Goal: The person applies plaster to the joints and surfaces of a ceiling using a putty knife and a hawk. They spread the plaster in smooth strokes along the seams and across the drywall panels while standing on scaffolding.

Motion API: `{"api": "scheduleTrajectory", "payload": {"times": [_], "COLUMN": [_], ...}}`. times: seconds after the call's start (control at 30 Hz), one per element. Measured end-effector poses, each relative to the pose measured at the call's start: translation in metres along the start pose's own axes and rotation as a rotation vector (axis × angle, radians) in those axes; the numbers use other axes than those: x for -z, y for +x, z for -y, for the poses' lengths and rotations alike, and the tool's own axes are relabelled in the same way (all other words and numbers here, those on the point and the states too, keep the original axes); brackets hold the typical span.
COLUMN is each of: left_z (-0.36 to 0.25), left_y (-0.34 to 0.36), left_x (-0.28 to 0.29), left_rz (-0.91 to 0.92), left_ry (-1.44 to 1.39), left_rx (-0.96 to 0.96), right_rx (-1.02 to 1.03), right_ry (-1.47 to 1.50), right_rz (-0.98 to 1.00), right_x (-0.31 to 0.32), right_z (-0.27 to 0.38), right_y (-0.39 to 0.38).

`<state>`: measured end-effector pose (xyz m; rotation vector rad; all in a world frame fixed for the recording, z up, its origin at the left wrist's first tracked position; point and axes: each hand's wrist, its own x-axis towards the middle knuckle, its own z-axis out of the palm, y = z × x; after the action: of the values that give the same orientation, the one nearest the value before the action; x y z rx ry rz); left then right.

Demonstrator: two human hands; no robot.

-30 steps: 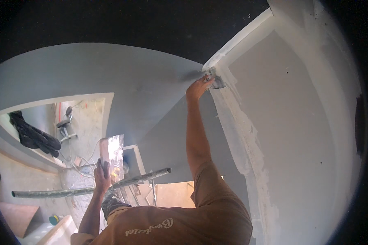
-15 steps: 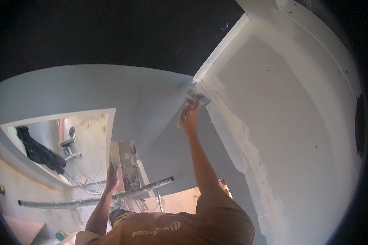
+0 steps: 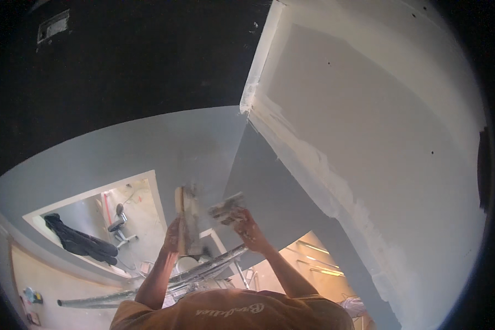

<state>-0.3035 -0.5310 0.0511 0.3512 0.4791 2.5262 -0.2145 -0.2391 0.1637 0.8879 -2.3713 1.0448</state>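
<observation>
My right hand (image 3: 250, 228) is closed round a wide putty knife (image 3: 227, 208), its blade smeared with pale joint compound and slightly blurred. To its left, my left hand (image 3: 172, 235) grips a flat, compound-smeared board (image 3: 190, 220) with a light, wood-like edge, held upright. The knife is near the board, with a small gap between them. Beyond both hands rise blue-grey walls (image 3: 203, 143). A rough band of white compound (image 3: 313, 159) runs along the joint between the wall and the pale ceiling panel (image 3: 357, 110). Compound also coats the corner (image 3: 246, 104).
A long metal tube (image 3: 203, 270) crosses below my forearms. At left, a white-framed opening (image 3: 158, 201) shows a dark garment (image 3: 82, 242) over its sill and an office chair (image 3: 119, 223) beyond. A white bucket (image 3: 186, 264) stands below the board. The ceiling section overhead is black (image 3: 143, 60).
My right hand has come down from the wall-ceiling corner with the knife, close to the board. My left hand has raised the board. The view has shifted.
</observation>
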Motion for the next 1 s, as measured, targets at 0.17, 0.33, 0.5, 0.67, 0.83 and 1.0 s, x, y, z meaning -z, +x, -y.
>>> {"api": "scheduleTrajectory", "payload": {"times": [0.17, 0.33, 0.5, 0.67, 0.83, 1.0], "left_z": [-0.045, -0.061, -0.073, -0.076, -0.078, -0.052], "left_y": [-0.012, -0.031, -0.066, -0.118, -0.19, -0.21], "left_x": [-0.062, -0.076, -0.05, -0.046, 0.032, -0.03], "left_rz": [0.099, -0.157, -0.258, -0.431, -0.419, -0.541], "left_ry": [0.093, 0.285, 0.367, 0.694, 1.828, 0.569], "left_rx": [-0.172, -0.306, -0.327, -0.385, -0.739, -0.447], "right_rx": [-0.597, 0.079, 0.147, 0.212, 0.157, 0.153], "right_ry": [0.424, -0.202, -0.376, -0.84, -0.869, -0.857], "right_rz": [-0.226, -0.412, -0.392, -0.562, -0.65, -0.72], "right_x": [0.005, 0.02, 0.125, 0.249, 0.307, 0.328], "right_z": [-0.018, -0.009, 0.014, -0.048, -0.037, -0.043], "right_y": [-0.007, 0.06, 0.191, 0.358, 0.467, 0.508]}}
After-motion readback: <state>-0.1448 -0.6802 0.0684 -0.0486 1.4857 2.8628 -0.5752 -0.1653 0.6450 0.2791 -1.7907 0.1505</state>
